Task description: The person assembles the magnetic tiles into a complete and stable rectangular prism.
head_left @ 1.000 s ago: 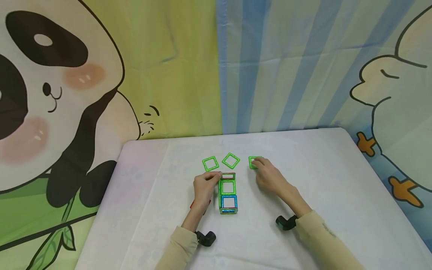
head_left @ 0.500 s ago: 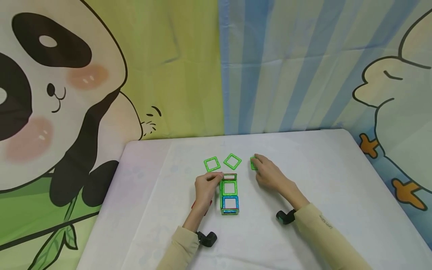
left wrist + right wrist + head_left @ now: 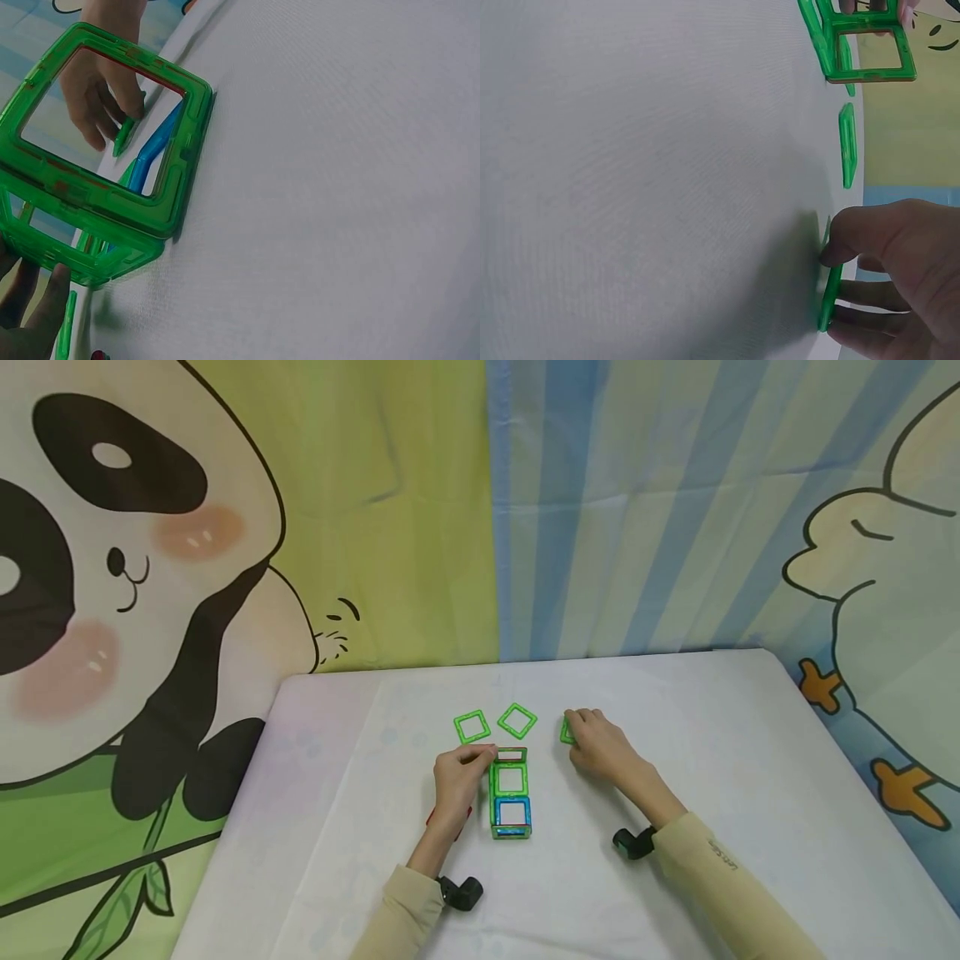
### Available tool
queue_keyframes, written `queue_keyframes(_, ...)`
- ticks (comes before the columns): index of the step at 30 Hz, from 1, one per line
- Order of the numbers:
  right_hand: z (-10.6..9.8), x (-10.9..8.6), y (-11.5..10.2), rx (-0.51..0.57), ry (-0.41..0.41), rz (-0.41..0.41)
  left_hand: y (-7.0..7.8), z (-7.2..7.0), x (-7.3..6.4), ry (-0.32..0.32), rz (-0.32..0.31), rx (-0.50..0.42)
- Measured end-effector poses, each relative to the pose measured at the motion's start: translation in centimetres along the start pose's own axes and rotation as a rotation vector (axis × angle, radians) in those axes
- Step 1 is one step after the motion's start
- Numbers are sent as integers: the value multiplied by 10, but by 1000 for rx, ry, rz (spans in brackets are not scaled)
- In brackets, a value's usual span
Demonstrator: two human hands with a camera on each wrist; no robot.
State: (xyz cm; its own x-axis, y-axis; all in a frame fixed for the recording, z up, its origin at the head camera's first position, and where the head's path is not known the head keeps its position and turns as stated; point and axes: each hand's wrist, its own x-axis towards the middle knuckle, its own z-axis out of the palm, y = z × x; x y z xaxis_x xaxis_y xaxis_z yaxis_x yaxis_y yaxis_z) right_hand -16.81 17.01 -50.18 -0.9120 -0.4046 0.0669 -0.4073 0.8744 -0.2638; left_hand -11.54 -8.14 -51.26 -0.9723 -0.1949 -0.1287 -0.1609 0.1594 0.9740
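In the head view, a long block of green and blue square magnetic tiles (image 3: 492, 787) lies on the table, an upright tile at its far end. My left hand (image 3: 454, 775) pinches that far end at its left corner; in the left wrist view its fingertips (image 3: 57, 279) touch the green frame (image 3: 97, 206). To the right, my right hand (image 3: 600, 745) holds a single green square tile (image 3: 566, 732) between thumb and fingers. The right wrist view shows this tile (image 3: 829, 300) edge-on, close to the tabletop; the hand covers part of it.
Two loose green square tiles (image 3: 472, 726) (image 3: 517, 721) lie flat beyond the block. A red piece (image 3: 468, 812) is mostly hidden under my left wrist. The white-covered table (image 3: 675, 710) ends at a printed cloth backdrop (image 3: 420, 527).
My right hand has shifted its fingers over the green tile and turned it, moving it slightly right. My left hand stays on the block. The head view has shifted slightly.
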Motion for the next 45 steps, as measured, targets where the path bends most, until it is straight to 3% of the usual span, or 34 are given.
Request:
queue_keyframes(7, -2, -4, 0, 29, 13, 36, -1, 1, 0, -1, -3, 5)
queue_keyframes(17, -3, -14, -6, 186, 6, 90, -1, 1, -1, 8, 5, 7)
queue_keyframes(36, -2, -25, -9, 394, 43, 15, -1, 1, 0, 10, -9, 9)
queue_keyframes(45, -3, -29, -11, 465, 19, 32, -2, 1, 0, 6, 5, 9)
